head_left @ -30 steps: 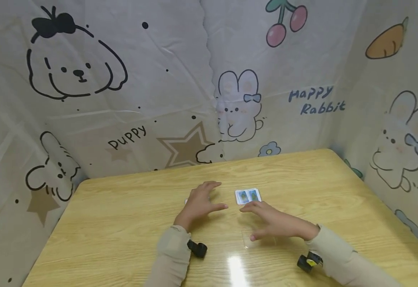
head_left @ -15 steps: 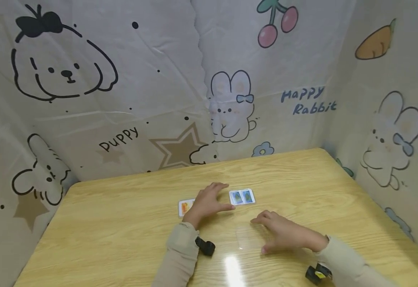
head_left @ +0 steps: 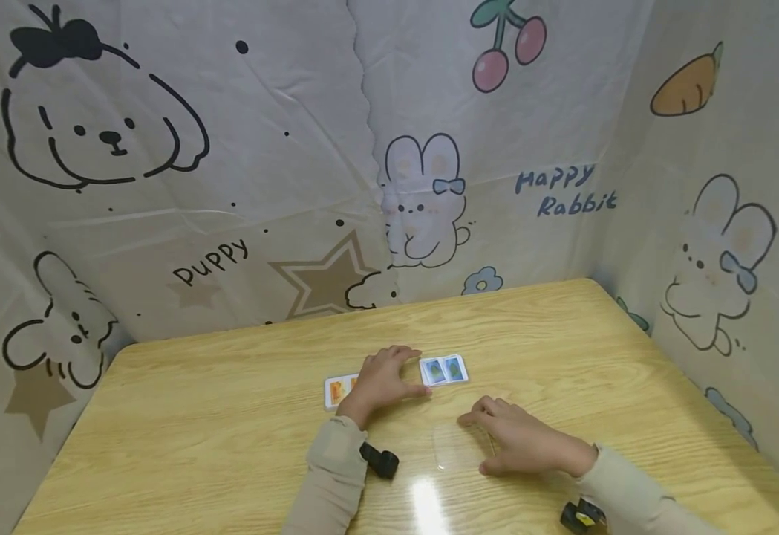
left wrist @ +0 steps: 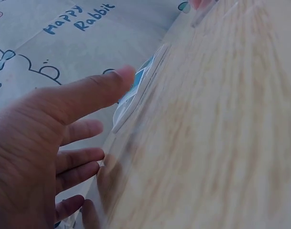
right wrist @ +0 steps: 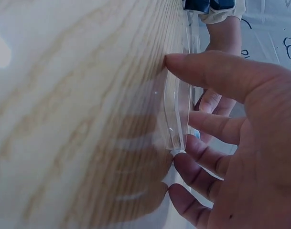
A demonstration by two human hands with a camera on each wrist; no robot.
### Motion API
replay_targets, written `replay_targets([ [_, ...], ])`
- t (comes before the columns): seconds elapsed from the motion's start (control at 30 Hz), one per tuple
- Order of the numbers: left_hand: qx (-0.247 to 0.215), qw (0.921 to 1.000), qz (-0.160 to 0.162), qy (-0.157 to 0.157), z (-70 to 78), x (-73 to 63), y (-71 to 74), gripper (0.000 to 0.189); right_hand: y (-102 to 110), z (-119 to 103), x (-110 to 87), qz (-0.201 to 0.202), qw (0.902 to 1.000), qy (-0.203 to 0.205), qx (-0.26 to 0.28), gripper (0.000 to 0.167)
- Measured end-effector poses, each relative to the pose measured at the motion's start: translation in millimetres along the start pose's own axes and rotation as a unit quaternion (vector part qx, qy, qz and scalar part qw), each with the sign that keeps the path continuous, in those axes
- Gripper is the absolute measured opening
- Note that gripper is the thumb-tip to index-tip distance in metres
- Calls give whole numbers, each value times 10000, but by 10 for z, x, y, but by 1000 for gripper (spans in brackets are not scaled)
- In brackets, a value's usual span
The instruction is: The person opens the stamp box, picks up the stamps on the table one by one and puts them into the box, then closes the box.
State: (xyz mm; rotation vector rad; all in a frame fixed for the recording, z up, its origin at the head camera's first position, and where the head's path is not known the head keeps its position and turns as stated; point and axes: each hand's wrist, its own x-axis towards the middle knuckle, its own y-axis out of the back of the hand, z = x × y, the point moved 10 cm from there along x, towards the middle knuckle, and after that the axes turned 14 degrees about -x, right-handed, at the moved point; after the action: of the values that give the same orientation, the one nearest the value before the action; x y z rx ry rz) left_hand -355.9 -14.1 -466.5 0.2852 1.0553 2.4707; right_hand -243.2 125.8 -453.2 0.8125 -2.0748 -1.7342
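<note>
My left hand (head_left: 384, 383) is over the table between two small picture cards, fingers spread and curved, holding nothing. Its fingertips are beside the card with two blue pictures (head_left: 445, 370); the left wrist view shows that card (left wrist: 139, 88) behind the thumb. Partly under the left hand and wrist lies the card with orange pictures (head_left: 336, 391). My right hand (head_left: 523, 440) stands at a clear, flat plastic piece (head_left: 448, 448) on the table. In the right wrist view the thumb and fingers are spread about this clear piece (right wrist: 176, 109); whether they touch it I cannot tell.
The wooden table (head_left: 195, 431) reaches back to a printed cloth (head_left: 282, 148), which also hangs at both sides. Dark wrist cameras, one on the left sleeve (head_left: 381, 461) and one on the right (head_left: 579, 515), sit low over the tabletop.
The left hand has moved right, uncovering part of the orange-picture card. The right hand first drew back from the clear piece, then came left toward it again. The head view has swung slightly right.
</note>
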Motion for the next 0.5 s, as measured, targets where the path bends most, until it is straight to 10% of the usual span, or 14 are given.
replay_targets([
  [0.5, 144, 9998, 91, 39, -34, 7, -36, 76, -68, 30, 102, -241, 9983, 365, 391, 60],
])
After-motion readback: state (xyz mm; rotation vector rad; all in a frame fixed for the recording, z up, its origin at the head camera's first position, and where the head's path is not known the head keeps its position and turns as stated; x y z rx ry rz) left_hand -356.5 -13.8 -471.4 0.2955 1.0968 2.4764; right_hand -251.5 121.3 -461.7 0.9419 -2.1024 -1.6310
